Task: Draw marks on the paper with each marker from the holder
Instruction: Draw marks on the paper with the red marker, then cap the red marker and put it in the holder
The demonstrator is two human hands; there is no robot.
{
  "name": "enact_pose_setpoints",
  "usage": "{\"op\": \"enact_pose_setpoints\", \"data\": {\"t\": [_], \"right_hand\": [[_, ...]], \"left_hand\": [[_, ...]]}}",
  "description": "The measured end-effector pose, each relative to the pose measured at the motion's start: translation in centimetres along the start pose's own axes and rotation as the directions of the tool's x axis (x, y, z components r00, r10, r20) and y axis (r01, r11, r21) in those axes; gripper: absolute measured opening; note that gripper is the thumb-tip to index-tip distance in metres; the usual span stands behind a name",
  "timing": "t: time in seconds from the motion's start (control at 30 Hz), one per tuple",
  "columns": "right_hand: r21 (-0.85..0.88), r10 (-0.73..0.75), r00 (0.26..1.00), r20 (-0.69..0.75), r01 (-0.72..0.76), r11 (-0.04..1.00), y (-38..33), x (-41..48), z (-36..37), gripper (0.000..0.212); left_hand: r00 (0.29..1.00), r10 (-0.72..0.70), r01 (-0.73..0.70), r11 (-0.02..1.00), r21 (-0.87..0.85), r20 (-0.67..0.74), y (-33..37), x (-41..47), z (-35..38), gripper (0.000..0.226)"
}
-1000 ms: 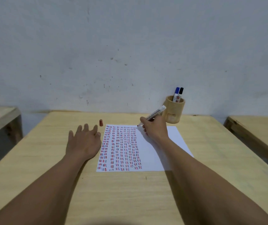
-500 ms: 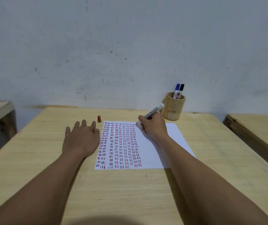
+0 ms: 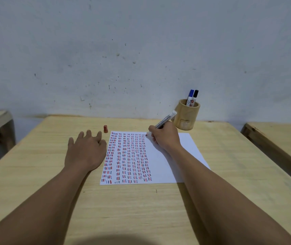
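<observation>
Wooden table (image 3: 35, 174) against a wall, with a holder (image 3: 187, 117) at the far right containing a blue marker (image 3: 190, 96) and a black marker (image 3: 195, 95), and a red cap (image 3: 105, 129) standing just beyond the paper's (image 3: 185, 149) far left corner. Left hand (image 3: 85, 151) flat on the table beside the paper's left edge, fingers loosely spread. Right hand (image 3: 165, 137), fingers clamped on the marker (image 3: 165, 120): red tip down-left at the paper's far edge beside the last column of marks, long axis tilting up-right toward the holder.
</observation>
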State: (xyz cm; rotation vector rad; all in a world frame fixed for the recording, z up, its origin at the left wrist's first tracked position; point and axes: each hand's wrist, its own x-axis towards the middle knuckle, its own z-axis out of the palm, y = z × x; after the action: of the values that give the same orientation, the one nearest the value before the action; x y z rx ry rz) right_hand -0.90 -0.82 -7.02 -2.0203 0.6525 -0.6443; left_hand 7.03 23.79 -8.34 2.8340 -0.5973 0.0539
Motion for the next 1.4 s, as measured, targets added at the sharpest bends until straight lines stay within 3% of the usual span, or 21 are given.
{"op": "enact_pose_setpoints", "data": {"t": [0.33, 0.47, 0.6, 0.73, 0.93, 1.1, 1.4], "right_hand": [[0.05, 0.055, 0.998, -0.02, -0.054, 0.997, -0.4, -0.2, -0.2, 0.026], [0.159, 0.084, 0.995, -0.049, -0.075, 0.984, -1.2, 0.1, -0.7, 0.023], [0.257, 0.069, 0.997, -0.043, -0.055, 0.965, -2.6, 0.8, -1.3, 0.026], [0.463, 0.118, 0.992, 0.044, -0.125, 0.877, -3.5, 0.4, -1.8, 0.02], [0.617, 0.214, 0.965, 0.15, -0.26, 0.743, -4.4, -0.9, -2.4, 0.018], [0.662, 0.204, 0.959, 0.199, -0.285, 0.693, -5.1, -2.4, -3.2, 0.013], [0.764, 0.172, 0.974, 0.15, -0.224, 0.605, -7.3, -4.2, -6.1, 0.012]], "left_hand": [[0.999, -0.017, 0.017, 1.0, -0.008, -0.029, 0.3, 0.0, -0.1, 0.058], [0.977, -0.125, 0.092, 0.978, -0.188, -0.172, 1.0, 0.6, -1.2, 0.045], [0.983, -0.016, -0.03, 0.968, -0.247, -0.182, 1.2, 2.4, -1.9, 0.054], [0.975, 0.119, -0.153, 0.972, -0.18, -0.189, 1.1, 3.4, -1.7, 0.04], [0.956, 0.094, -0.169, 0.951, -0.259, -0.277, 2.0, 2.6, -2.0, 0.021], [0.953, -0.018, -0.19, 0.741, -0.644, -0.302, 5.5, 1.1, -4.7, 0.006], [0.983, 0.01, -0.165, 0.475, -0.864, -0.182, 10.0, -1.1, -8.0, 0.007]]}}
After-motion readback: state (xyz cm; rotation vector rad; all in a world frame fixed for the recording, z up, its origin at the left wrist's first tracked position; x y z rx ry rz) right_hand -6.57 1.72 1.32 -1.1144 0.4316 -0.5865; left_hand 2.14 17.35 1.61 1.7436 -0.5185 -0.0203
